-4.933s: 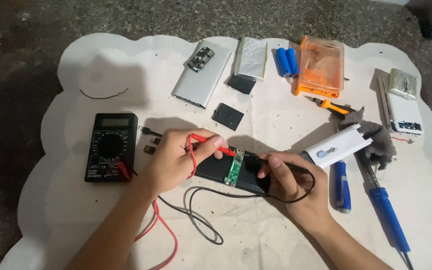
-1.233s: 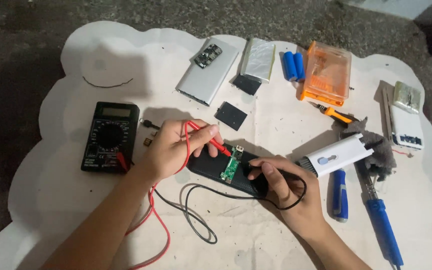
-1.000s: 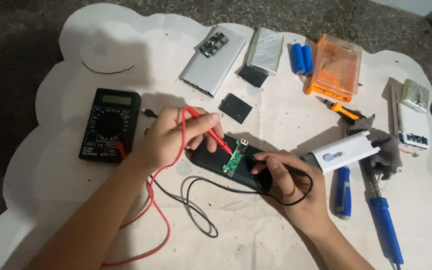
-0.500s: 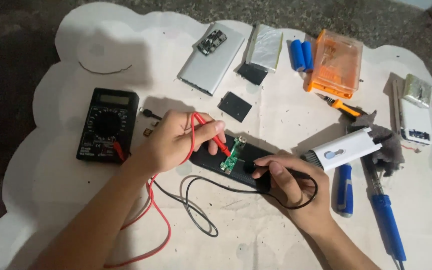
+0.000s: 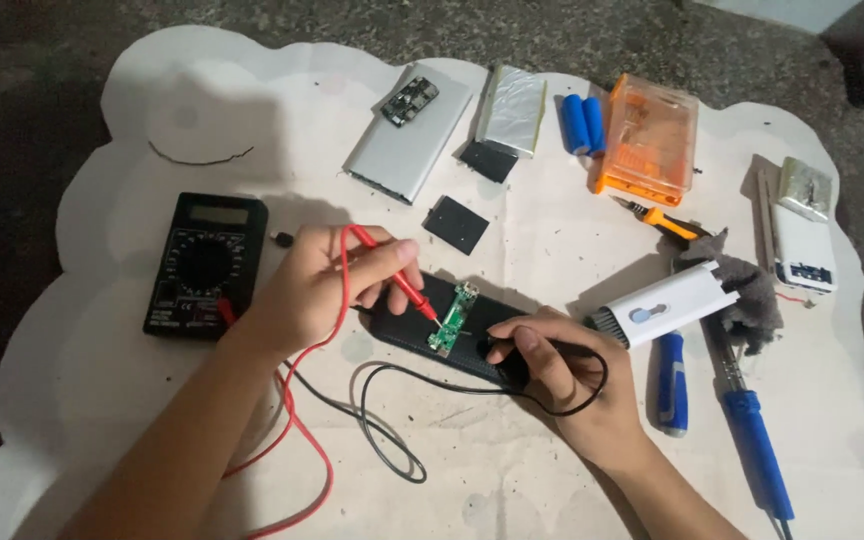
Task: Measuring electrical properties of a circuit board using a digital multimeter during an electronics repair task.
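**Circuit board probed from both ends**

Circuit board [image 5: 455, 318]: small green strip, lying on a black flat pack [image 5: 432, 335] mid-sheet, long axis running near-to-far with a slight tilt right. Left hand [image 5: 317, 290] sits left of it, grip closed on the red probe [image 5: 414, 292]; tip comes in from the left and lands on the board's lower half. Right hand [image 5: 552, 365] is on the opposite side, just right and nearer, grip closed on the black probe [image 5: 500, 352], whose tip is hidden by the fingers. Both hands about equally close. Red lead [image 5: 297, 400] and black lead [image 5: 392, 440] trail back toward the black multimeter [image 5: 204, 262], far left on the white sheet [image 5: 102, 330].
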